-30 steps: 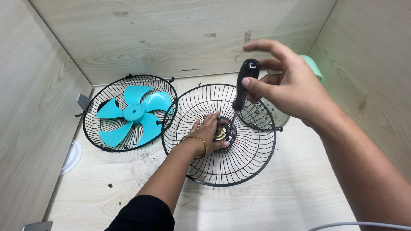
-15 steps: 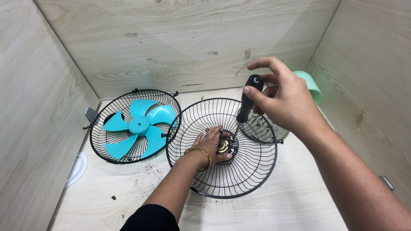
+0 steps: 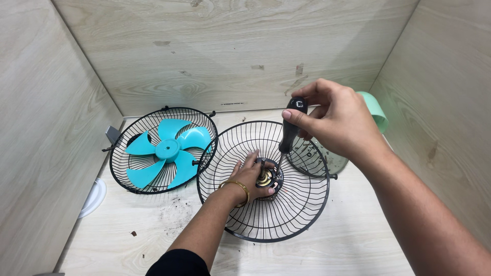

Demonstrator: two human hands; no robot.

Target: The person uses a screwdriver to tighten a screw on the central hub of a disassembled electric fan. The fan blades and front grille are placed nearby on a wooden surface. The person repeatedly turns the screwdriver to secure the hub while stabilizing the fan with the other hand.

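A black wire fan guard (image 3: 286, 214) lies bowl-up in the middle of the wooden surface, with a fan motor (image 3: 269, 179) at its hub. My left hand (image 3: 249, 174), a gold bangle on the wrist, rests inside the guard with its fingers against the motor. My right hand (image 3: 335, 120) grips the black handle of a screwdriver (image 3: 291, 130) held nearly upright, its tip down at the motor. To the left lies a second black guard (image 3: 120, 158) holding a turquoise fan blade (image 3: 166, 151).
Wooden walls close in the left, back and right sides. A pale green fan part (image 3: 376, 110) stands at the right wall behind my right hand. A white round lid (image 3: 94, 197) lies by the left wall. Dark crumbs of dirt (image 3: 174, 212) dot the surface.
The view has shifted slightly. My right hand has kept its grip on the screwdriver above the motor; my left hand has stayed at the hub.
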